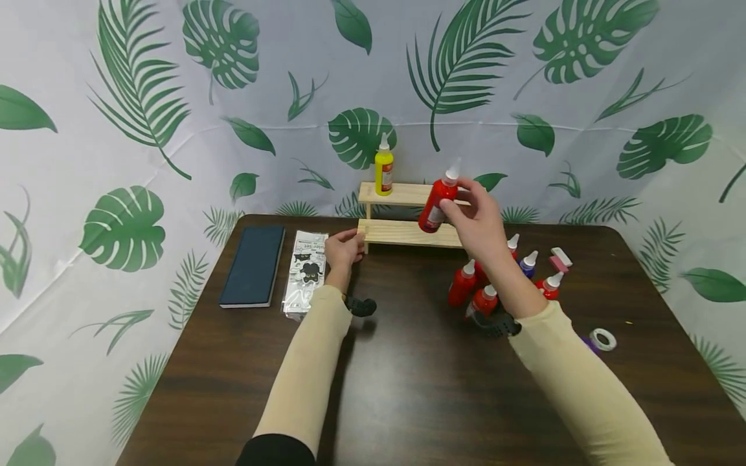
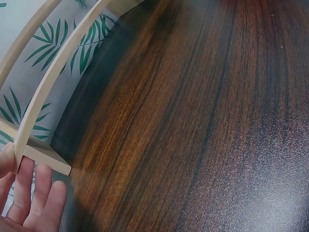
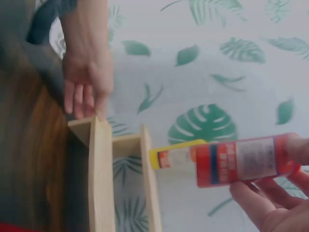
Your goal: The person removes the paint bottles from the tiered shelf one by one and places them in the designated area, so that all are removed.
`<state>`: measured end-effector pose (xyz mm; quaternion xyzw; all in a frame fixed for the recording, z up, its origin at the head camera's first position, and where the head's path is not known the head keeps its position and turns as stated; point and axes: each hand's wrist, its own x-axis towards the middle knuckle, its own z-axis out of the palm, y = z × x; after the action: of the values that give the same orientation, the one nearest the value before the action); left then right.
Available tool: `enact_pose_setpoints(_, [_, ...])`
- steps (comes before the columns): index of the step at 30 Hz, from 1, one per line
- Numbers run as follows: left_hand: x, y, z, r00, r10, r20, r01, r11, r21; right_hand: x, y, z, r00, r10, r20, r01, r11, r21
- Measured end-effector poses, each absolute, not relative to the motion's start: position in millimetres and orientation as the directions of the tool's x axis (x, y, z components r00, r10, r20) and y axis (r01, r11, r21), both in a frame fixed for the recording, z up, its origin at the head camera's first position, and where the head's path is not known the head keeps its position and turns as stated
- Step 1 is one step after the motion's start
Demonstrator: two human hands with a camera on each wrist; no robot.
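My right hand grips a red paint bottle with a white nozzle, held tilted in front of the two-tier wooden rack. In the right wrist view the red bottle lies between thumb and fingers. My left hand pinches the left end of the rack's lower step; in the left wrist view the thumb and fingers are at the board's end. A yellow paint bottle stands upright at the left of the upper step.
Several red bottles and a purple one stand under and beside my right forearm. Right of them lie an eraser and a white tape roll. At left are a dark notebook and a packaged ruler set.
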<state>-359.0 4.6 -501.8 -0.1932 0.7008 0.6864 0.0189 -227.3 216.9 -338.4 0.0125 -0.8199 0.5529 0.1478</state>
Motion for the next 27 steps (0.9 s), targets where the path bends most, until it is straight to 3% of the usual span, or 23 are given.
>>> enact_pose_setpoints(13, [-357,6,-502,-0.926,-0.253,-0.279,-0.283,-0.023,0.959,-105,264,-370,-0.967,0.084,0.239,-0.141,0.605,-0.784])
enact_pose_setpoints(27, [-358,5,-503,-0.926,-0.252,-0.282,-0.286,-0.021,0.958,-64,284,-449,-0.925,0.338,0.175,0.047,0.558,-0.829])
